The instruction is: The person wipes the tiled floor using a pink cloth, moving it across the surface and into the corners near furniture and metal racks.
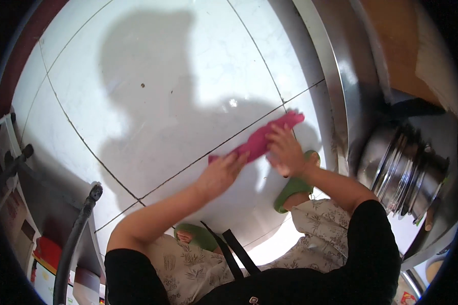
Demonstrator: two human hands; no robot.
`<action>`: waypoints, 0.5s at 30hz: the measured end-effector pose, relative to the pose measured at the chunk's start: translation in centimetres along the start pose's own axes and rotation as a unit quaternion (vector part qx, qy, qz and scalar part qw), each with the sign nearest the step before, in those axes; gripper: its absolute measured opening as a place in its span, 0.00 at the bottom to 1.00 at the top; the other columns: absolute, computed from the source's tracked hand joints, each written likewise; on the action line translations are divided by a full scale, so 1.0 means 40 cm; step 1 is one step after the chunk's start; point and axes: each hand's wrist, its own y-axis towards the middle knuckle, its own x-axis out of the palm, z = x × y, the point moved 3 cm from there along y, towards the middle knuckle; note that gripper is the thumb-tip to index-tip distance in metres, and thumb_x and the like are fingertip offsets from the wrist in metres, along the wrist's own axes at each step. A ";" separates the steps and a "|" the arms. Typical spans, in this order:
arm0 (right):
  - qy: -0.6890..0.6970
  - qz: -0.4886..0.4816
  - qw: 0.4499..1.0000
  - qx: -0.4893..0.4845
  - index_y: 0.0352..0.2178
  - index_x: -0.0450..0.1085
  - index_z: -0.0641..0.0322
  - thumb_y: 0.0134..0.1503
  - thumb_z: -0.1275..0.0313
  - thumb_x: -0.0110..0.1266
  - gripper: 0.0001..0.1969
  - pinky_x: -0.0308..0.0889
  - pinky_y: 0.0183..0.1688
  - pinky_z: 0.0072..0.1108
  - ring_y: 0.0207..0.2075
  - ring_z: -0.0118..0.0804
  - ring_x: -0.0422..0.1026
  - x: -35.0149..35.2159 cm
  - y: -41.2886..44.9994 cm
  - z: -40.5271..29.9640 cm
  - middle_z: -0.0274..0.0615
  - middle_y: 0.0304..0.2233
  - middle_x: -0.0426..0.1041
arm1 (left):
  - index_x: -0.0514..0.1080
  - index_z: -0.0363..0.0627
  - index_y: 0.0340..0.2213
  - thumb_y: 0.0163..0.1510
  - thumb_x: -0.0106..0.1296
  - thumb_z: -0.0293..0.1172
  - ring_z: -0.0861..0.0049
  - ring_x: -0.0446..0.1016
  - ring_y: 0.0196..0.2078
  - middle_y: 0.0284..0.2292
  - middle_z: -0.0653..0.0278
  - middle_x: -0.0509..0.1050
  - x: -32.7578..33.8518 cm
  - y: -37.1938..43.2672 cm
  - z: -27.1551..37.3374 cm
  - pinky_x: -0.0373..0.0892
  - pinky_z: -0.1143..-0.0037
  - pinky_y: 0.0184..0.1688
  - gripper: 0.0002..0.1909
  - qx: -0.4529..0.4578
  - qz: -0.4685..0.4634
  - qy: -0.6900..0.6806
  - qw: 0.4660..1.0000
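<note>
A bunched pink cloth (255,143) is stretched lengthwise between both hands, above the white tiled floor (168,152). My left hand (221,171) grips its lower end, fingers curled over the fabric. Nearer the upper end, my right hand (286,146) has its fingers on the cloth; the thumb side is turned down and partly hidden. The far tip of the cloth sticks out past the right hand. Whether the cloth touches the floor cannot be told.
Green slippers (295,187) are on the feet below the hands. On the right stands a metal shelf (341,84) with stacked steel pans or lids (400,171). At the left are a dark rack leg (76,240) and boxes (45,278). Small dark specks (142,85) lie on the tiles.
</note>
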 end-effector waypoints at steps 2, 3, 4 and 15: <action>0.037 -0.036 0.998 0.038 0.34 0.68 0.66 0.46 0.68 0.62 0.16 0.47 0.61 0.56 0.62 0.57 0.55 0.022 -0.004 -0.041 0.53 0.48 0.64 | 0.70 0.33 0.47 0.50 0.48 0.25 0.61 0.67 0.52 0.58 0.53 0.62 -0.017 -0.030 0.030 0.68 0.68 0.48 0.21 0.048 -0.028 0.056 0.997; 0.058 -0.003 0.998 0.035 0.36 0.66 0.66 0.48 0.68 0.61 0.17 0.47 0.61 0.56 0.62 0.58 0.54 0.029 0.033 -0.044 0.54 0.48 0.63 | 0.70 0.33 0.47 0.50 0.48 0.25 0.61 0.67 0.52 0.58 0.53 0.62 -0.024 -0.031 0.015 0.68 0.68 0.48 0.21 0.051 -0.024 0.054 0.997; 0.077 0.028 0.996 0.035 0.38 0.65 0.67 0.49 0.68 0.60 0.18 0.46 0.61 0.56 0.62 0.59 0.54 0.040 0.081 -0.037 0.55 0.49 0.62 | 0.70 0.33 0.48 0.49 0.48 0.25 0.61 0.66 0.53 0.58 0.53 0.62 -0.032 -0.032 -0.018 0.68 0.68 0.49 0.22 0.001 0.010 0.056 0.998; -0.162 0.348 0.907 -0.175 0.46 0.68 0.59 0.51 0.71 0.48 0.18 0.61 0.53 0.39 0.54 0.46 0.66 -0.041 0.966 0.190 0.43 0.49 0.70 | 0.65 0.37 0.54 0.45 0.44 0.15 0.52 0.63 0.52 0.60 0.56 0.59 -0.365 0.369 -0.456 0.62 0.64 0.55 0.31 -0.116 0.330 0.263 0.899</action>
